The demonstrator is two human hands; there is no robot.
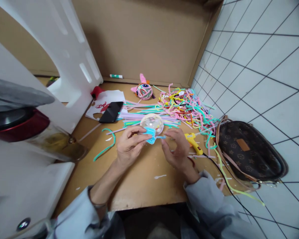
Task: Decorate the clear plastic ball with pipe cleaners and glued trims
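My left hand pinches a folded bundle of blue pipe cleaner over the middle of the table. A short blue end sticks out of the bundle to the right, and my right hand is closed on that end with thumb and fingertips. Just behind the bundle stands a clear round dome with a pale rim and small coloured bits in it. A yellow hot glue gun lies to the right of my right hand, its black cord running toward the front edge.
Straight pipe cleaners lie in a row behind the dome, beside a tangled heap. A pink round figure, black phone and green-white marker sit farther back. A brown handbag is right, a glass jar left.
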